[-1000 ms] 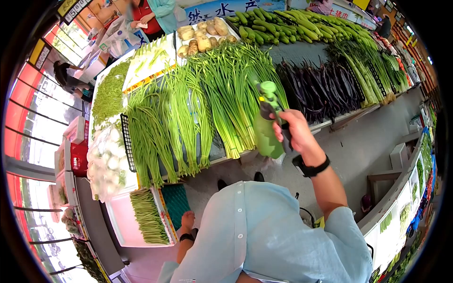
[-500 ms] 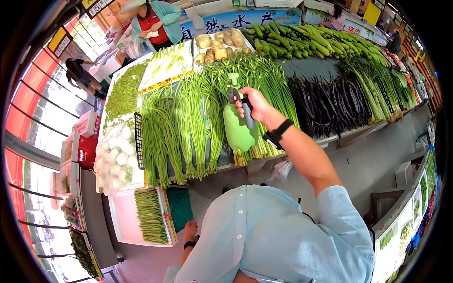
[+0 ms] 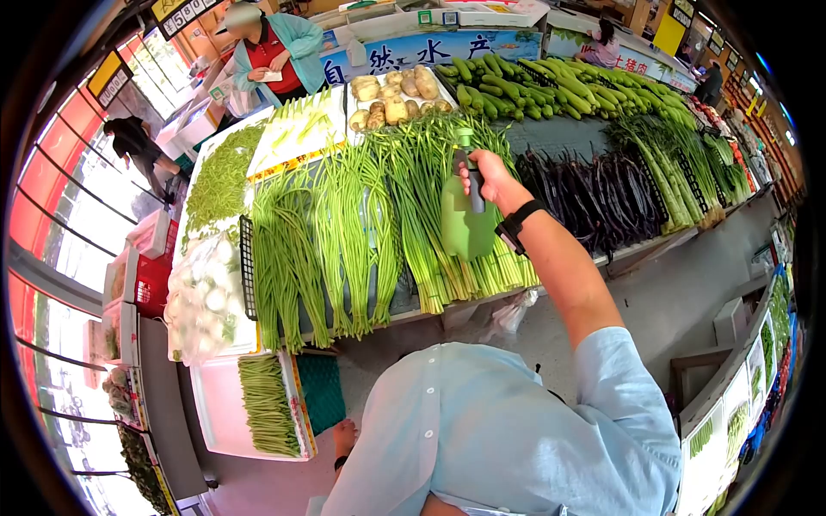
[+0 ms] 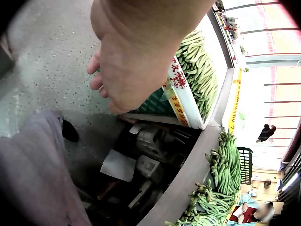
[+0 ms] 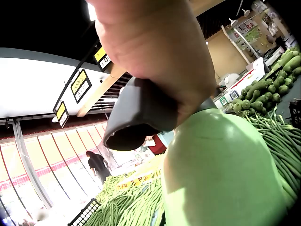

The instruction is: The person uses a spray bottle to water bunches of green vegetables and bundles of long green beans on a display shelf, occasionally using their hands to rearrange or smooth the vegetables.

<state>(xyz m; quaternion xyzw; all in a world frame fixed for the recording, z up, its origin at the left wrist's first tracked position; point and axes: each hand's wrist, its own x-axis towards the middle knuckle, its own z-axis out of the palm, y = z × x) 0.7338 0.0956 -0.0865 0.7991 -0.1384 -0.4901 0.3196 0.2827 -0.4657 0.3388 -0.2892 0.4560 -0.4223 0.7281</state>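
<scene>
A green pump spray bottle (image 3: 467, 228) with a dark grey handle (image 5: 141, 110) is held up by my right hand (image 3: 492, 178), whose fingers curl round that handle. It overlaps the long green stalks (image 3: 422, 258) on the display in the head view. In the right wrist view the bottle's rounded green body (image 5: 221, 169) fills the lower right, below the hand. My left hand (image 3: 345, 437) hangs low beside my body, near a white box (image 3: 219, 404) of green beans (image 3: 271, 404). Its fingers hang loosely, holding nothing, in the left wrist view.
Long beans (image 3: 288, 267) lie left of the stalks, dark eggplants (image 3: 594, 198) to the right. Potatoes (image 3: 396, 107) and green gourds (image 3: 516, 86) sit behind. Bagged white vegetables (image 3: 206, 297) are at the left corner. A person in a teal jacket (image 3: 297, 47) stands beyond the display.
My right hand first carried the spray bottle left across the stalks, then slightly back to the right. The head view has shifted a little. My left hand stays low at my side.
</scene>
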